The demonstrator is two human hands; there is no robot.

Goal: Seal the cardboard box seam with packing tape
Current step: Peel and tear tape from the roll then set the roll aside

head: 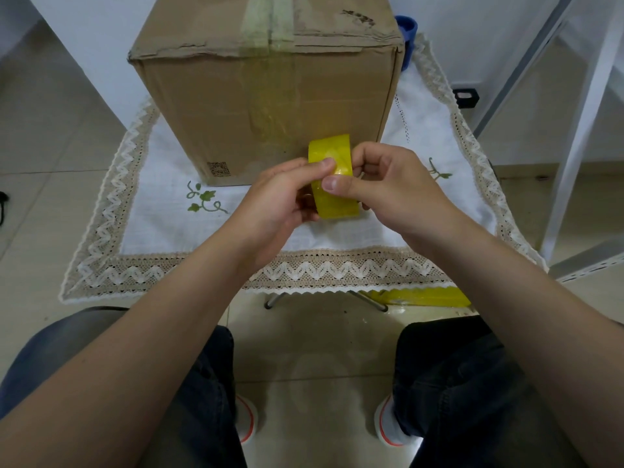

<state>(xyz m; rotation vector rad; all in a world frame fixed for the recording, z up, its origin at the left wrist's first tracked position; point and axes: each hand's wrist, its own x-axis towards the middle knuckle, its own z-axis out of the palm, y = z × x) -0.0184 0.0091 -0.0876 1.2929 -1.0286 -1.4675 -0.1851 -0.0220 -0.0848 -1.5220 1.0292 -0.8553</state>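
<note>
Tape roll [332, 177] is up off the table [162, 265], held just in front of the cardboard box [263, 106], near its lower right. We have both hands on it: left hand [280, 204] clamped round the left side of the roll, thumb on the outer face; right hand [395, 187] gripping the right side, thumb pressed on the tape face beside the left one. Both thumbs there looks like hunting for the free tape end, so left steadies and right picks. No strip pulled off yet. Top seam [270, 28] at the far end already carries older pale tape. Box stands on the lace-edged cloth [337, 231].
</note>
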